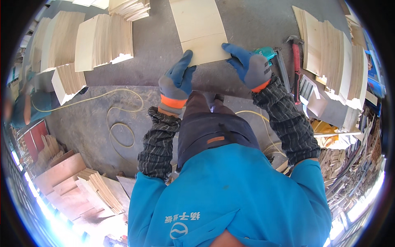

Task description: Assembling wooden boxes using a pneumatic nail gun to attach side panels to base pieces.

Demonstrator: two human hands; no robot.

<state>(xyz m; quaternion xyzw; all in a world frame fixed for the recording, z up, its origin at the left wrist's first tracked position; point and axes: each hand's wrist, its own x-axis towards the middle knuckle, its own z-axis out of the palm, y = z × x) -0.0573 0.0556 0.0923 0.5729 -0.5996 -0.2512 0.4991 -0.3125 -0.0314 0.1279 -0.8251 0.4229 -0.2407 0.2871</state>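
A thin pale wooden board lies at the near edge of the dark worktable, its far edge meeting a second pale board. My left hand, in a blue and grey glove with an orange cuff, holds the near board by its left near corner. On the opposite side my right hand, gloved the same way, grips its right edge. The undersides of the fingers are partly hidden. Just right of my right hand lies a teal nail gun, and beyond it a hammer with a red and black handle.
Stacks of thin boards stand on the table at left and right. A yellow air hose loops over the floor. Board offcuts lie behind on the left, scrap wood on the right. Another person's arm shows far left.
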